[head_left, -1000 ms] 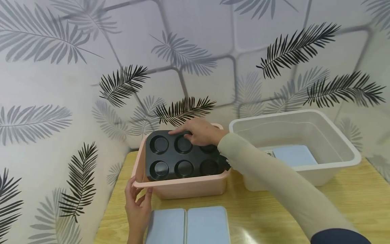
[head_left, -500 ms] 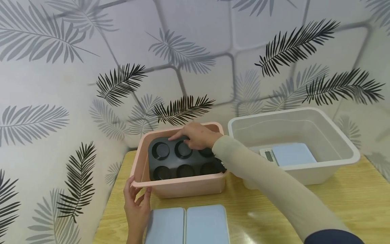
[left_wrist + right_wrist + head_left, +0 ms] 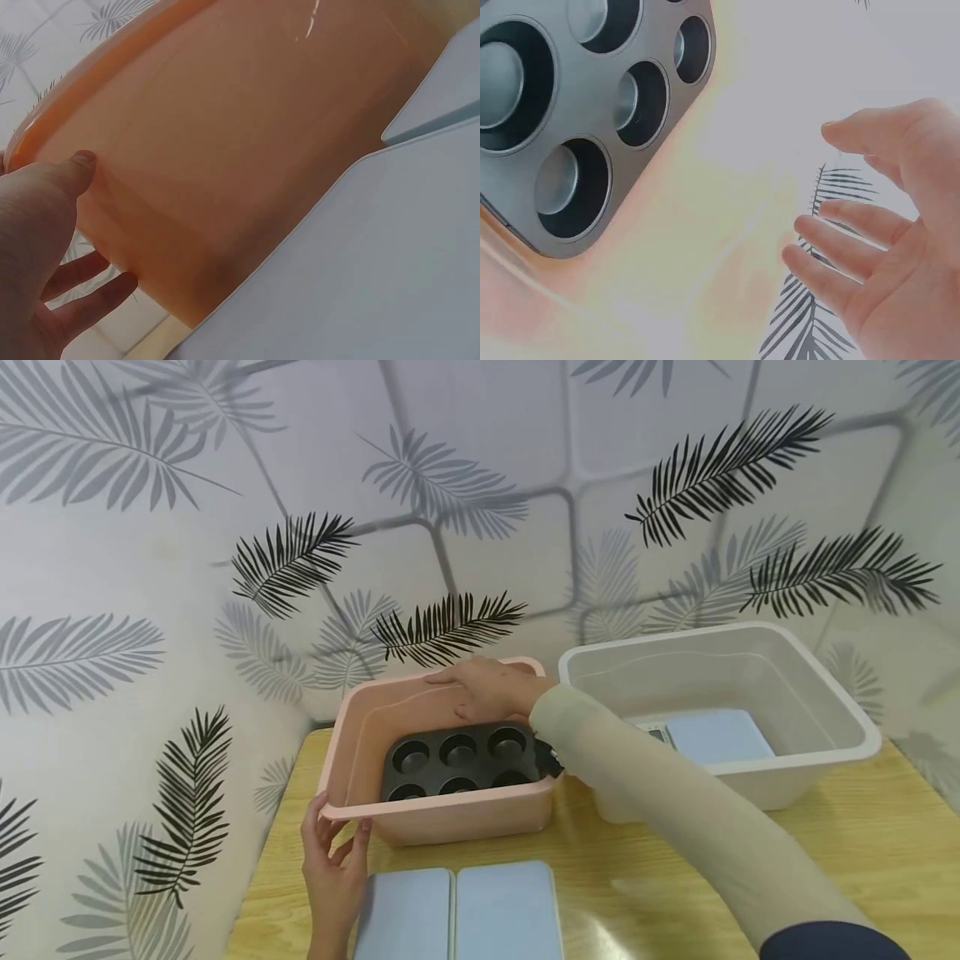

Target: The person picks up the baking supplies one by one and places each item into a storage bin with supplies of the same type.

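Note:
A dark muffin tin lies low inside the pink plastic bin, against its front wall. Part of its near row of cups is hidden by the bin's rim. My left hand holds the bin's front left corner, thumb on the outer wall in the left wrist view. Over the back of the bin my right hand is raised, apart from the tin. In the right wrist view, that hand has its fingers extended with nothing in them, and the tin lies off to the left.
A white bin stands to the right, holding a light blue flat piece and a small white device with a display. Two light blue panels lie before the pink bin. A leaf-patterned wall rises behind.
The muffin tin has sunk lower into the pink bin and toward its front. My right hand has come off the tin. The left hand has stayed at the corner.

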